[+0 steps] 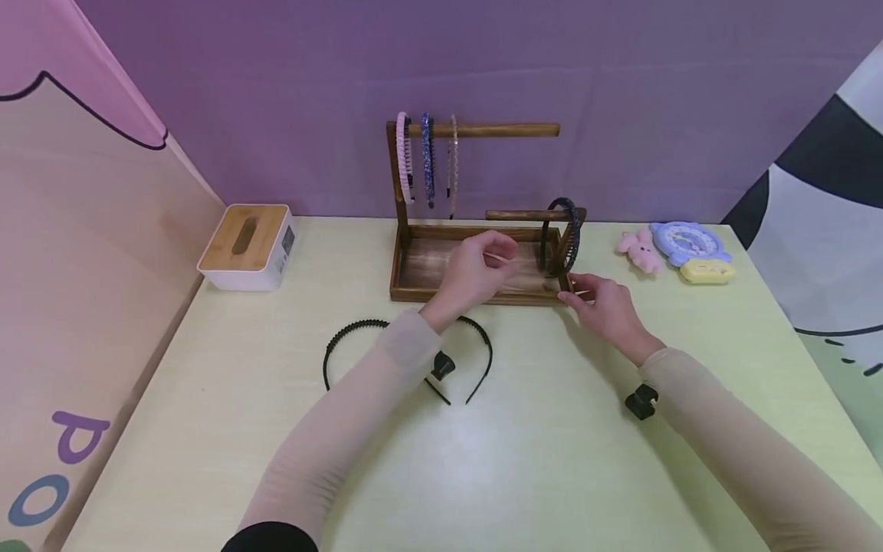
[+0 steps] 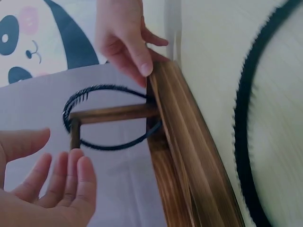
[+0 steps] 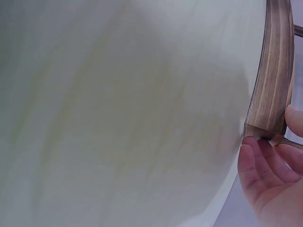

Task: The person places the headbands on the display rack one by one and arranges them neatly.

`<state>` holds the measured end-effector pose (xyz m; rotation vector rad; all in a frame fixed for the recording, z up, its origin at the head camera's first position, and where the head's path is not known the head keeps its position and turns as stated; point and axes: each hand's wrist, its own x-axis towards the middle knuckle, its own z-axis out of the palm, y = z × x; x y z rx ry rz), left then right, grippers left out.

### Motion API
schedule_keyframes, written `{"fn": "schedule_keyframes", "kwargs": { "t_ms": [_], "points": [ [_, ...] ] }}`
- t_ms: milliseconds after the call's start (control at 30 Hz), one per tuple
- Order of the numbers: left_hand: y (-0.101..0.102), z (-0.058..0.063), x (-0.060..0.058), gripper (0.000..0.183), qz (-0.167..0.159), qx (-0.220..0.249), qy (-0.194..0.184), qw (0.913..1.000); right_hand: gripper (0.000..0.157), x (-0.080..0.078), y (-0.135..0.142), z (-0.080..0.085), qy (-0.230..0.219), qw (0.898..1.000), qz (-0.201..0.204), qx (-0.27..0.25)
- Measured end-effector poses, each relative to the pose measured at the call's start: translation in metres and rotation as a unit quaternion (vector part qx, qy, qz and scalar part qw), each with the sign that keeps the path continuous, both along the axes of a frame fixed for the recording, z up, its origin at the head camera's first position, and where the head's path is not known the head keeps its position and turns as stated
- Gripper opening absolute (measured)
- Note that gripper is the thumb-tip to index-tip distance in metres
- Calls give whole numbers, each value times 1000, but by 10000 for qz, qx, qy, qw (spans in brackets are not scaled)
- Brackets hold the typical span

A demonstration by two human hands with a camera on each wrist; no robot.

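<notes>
A brown wooden headband stand (image 1: 527, 297) with a tray base and two bars stands at the table's back. My right hand (image 1: 607, 307) grips its front right corner, thumb on the rim and fingers at the end, as the right wrist view shows of the stand (image 3: 272, 75). Over the tray hovers my left hand (image 1: 479, 264), fingers loosely bent and holding nothing. A dark braided headband (image 1: 571, 230) hangs on the lower bar near its right post. From the upper bar hang a pink headband (image 1: 403, 157), a glittery blue headband (image 1: 428, 153) and a thin beaded headband (image 1: 454, 165).
A black ridged headband (image 1: 486, 345) lies on the table under my left forearm. To the left stands a white tissue box (image 1: 241, 247) with a wooden lid. At right lie a pink plush-like toy (image 1: 641, 251), a blue round item (image 1: 690, 241) and a yellow block (image 1: 707, 271).
</notes>
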<state>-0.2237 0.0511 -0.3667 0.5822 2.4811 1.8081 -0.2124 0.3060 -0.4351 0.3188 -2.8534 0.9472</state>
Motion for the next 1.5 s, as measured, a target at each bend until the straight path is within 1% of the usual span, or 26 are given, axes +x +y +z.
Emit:
{"fn": "schedule_keyframes", "kwargs": {
  "t_ms": [133, 300, 367, 500, 667, 800, 833, 900, 967, 1067, 1233, 1367, 1500],
  "points": [
    [-21, -1, 7, 26, -74, -164, -271, 9995, 46, 1, 0, -1, -17, 10000, 19, 33],
    [-43, -1, 14, 30, -179, -291, -277, 9990, 46, 2, 0, 0, 37, 10000, 34, 52],
    [-54, -1, 17, 31, -163, -418, -260, 9987, 45, 2, 0, 2, 67, 9999, 46, 64],
    [-80, -2, 24, 32, -122, -735, -343, 9966, 45, 1, -1, 3, 107, 9999, 78, 64],
    [-114, -4, 32, 36, -38, -1335, -467, 9899, 46, -3, -1, 4, 93, 9999, 82, 88],
    [-140, -12, 42, 36, 14, -1694, -783, 9824, 47, -2, -1, 2, 14, 9999, 82, 127],
    [-145, -14, 45, 36, 22, -1720, -886, 9811, 47, -2, -1, 2, -6, 9999, 87, 127],
    [-154, -17, 50, 36, 4, -1628, -1126, 9802, 47, 0, -1, 0, 27, 9999, 97, 121],
    [-161, -19, 54, 37, 38, -1532, -1268, 9800, 46, 1, 0, 0, 76, 9999, 96, 109],
    [-171, -23, 59, 41, 128, -1421, -1335, 9807, 46, 0, 0, -1, 156, 9998, 88, 89],
    [-183, -28, 68, 45, 263, -1532, -1462, 9770, 46, -1, -1, -2, 155, 9998, 102, 82],
    [-188, -30, 70, 46, 344, -1553, -1579, 9746, 45, -1, -1, -3, 174, 9997, 118, 87],
    [-190, -31, 69, 48, 448, -1373, -1631, 9760, 46, 0, -1, -1, 162, 9998, 114, 99]
  ]
}}
